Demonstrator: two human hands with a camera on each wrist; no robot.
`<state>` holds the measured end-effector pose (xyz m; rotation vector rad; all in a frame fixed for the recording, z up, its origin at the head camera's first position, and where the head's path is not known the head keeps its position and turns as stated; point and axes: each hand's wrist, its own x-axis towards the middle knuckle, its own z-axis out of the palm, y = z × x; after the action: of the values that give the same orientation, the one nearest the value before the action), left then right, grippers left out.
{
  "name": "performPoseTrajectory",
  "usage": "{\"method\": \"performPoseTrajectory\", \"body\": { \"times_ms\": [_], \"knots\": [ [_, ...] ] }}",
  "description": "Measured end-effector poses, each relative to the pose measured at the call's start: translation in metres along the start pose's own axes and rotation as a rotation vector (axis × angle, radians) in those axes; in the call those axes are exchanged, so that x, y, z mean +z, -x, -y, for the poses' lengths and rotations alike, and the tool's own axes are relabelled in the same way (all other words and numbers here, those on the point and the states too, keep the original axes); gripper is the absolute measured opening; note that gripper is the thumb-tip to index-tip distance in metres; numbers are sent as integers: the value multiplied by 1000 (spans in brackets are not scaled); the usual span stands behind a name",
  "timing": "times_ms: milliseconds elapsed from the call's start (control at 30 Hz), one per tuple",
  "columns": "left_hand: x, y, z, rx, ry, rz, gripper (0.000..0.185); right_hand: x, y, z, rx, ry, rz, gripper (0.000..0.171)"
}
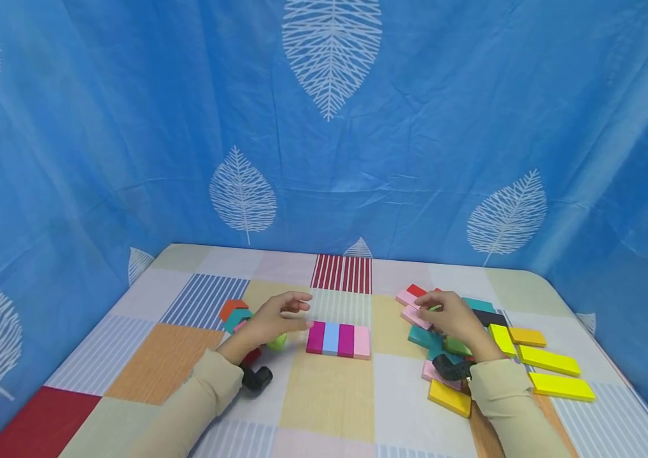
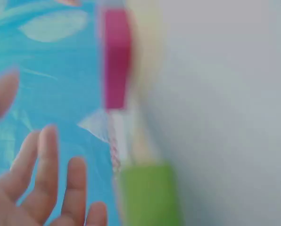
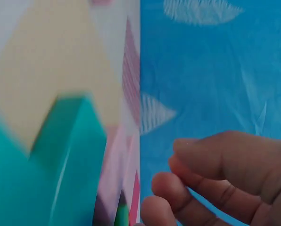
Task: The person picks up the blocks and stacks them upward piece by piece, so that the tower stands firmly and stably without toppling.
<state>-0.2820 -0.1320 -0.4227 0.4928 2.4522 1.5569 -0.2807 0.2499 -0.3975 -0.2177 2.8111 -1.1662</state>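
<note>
A row of blocks (image 1: 338,340) lies flat mid-table: magenta, light blue, magenta, pink. My left hand (image 1: 295,312) hovers just left of it with fingers loosely spread (image 2: 46,188), holding nothing. A green block (image 1: 278,342) lies under the palm, and the blurred left wrist view shows the green block (image 2: 150,195) and a magenta block (image 2: 117,56). My right hand (image 1: 427,304) hangs over the right pile, its curled fingers (image 3: 192,188) above a pink block (image 1: 415,315). I see nothing gripped. A teal block (image 3: 70,155) fills the right wrist view.
Orange (image 1: 232,308), teal and red blocks lie by my left wrist. The right pile holds yellow slabs (image 1: 547,360), a black block (image 1: 490,317), teal, red and pink ones. The patchwork tablecloth (image 1: 324,401) covers the table. A blue leaf-print curtain (image 1: 330,159) closes in the back and sides.
</note>
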Motion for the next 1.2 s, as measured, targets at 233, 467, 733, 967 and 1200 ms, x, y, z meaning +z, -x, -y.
{"method": "performPoseTrajectory", "body": {
  "times_ms": [233, 467, 733, 967, 1200],
  "knots": [
    [10, 1, -6, 0, 276, -177, 40, -8, -2, -6, 102, 129, -10, 30],
    [14, -1, 16, 159, 78, -291, 26, -1, -6, -6, 111, 206, -14, 27],
    [16, 3, 24, 136, -284, -167, 54, 0, -12, 1, 51, 242, 24, 20],
    [17, 6, 23, 71, -418, -106, 69, 12, -24, 15, -50, 297, 65, 12],
    [16, 6, 28, 116, -468, -83, 60, 34, -40, 29, -9, 247, 104, 15]
  ]
}}
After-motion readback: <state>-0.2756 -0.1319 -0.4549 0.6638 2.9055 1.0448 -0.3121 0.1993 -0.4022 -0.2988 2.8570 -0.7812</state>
